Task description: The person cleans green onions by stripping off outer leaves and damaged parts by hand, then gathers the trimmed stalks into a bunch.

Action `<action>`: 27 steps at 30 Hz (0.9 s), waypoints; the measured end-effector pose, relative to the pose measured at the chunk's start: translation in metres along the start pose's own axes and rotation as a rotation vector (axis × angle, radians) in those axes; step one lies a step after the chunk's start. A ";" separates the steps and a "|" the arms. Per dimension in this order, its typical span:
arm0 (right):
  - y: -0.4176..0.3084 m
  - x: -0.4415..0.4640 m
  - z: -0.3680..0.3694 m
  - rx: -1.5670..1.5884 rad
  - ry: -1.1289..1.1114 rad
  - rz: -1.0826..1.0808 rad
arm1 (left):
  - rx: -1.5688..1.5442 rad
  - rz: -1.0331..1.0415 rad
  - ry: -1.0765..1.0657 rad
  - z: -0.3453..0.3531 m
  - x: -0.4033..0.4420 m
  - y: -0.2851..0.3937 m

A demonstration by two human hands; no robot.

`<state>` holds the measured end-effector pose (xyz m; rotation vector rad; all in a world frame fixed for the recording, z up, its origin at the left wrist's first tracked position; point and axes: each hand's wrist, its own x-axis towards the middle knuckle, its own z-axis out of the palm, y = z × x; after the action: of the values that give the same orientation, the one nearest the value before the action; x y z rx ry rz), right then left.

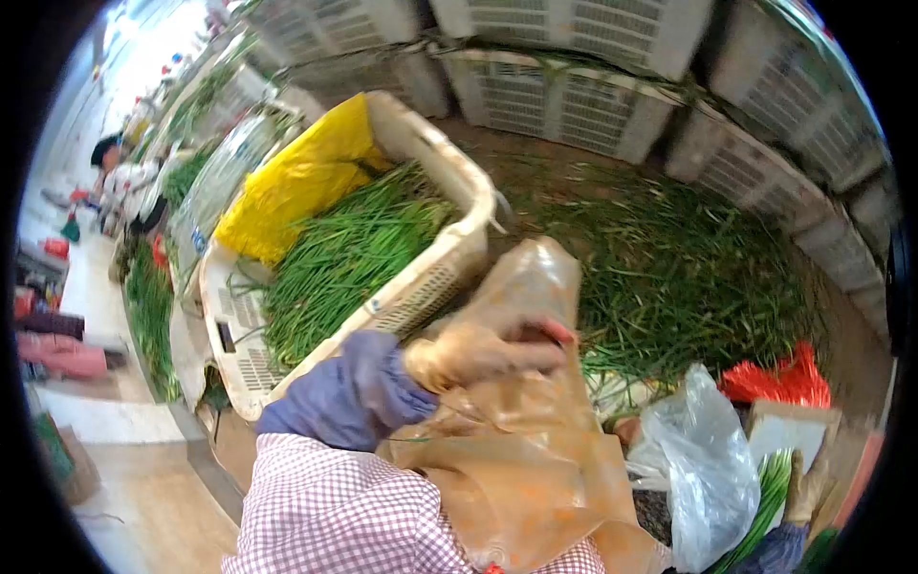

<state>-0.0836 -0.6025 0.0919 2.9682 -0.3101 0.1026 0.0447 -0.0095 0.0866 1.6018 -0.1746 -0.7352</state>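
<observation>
A wearer's lap and legs are covered by glossy, amber, translucent sheeting [535, 469], creased and smeared, above a checked cloth garment [344, 507]. Over the sheeting, the left hand [478, 356] is held with its fingers bent; a small red and dark item [553, 332] is seen at the fingertips, but by motion blur its grip is hidden, so whether it is clenched or released cannot be told. At the lower right, the right hand [808, 488] is seen with fingers extended upward, just beside slender green stalks [765, 502]; whether they are grasped cannot be told.

More long, thin stalks [349, 258] are heaped in a white plastic crate [469, 230], rectangular with rounded corners and slotted walls, lined along one side by crinkled yellow sheeting [296, 187]. The crate's near rim is close to the left sleeve [344, 392].

Beside the right hand, a crumpled clear bag [712, 469], a cardboard box [794, 430] and a shiny red bag [784, 378] are crowded together. Wider room is left on the floor [545, 163], strewn with loose leaves [688, 268] and bounded by stacked slotted crates [593, 105].
</observation>
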 end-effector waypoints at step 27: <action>-0.809 0.021 -0.029 0.061 -0.907 -1.910 | 0.046 -0.108 1.301 -0.319 -0.259 -0.174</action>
<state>0.1055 0.1801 0.0035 1.8285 2.1990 -1.2930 -0.0351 0.4234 0.0127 1.8430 0.8422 0.3323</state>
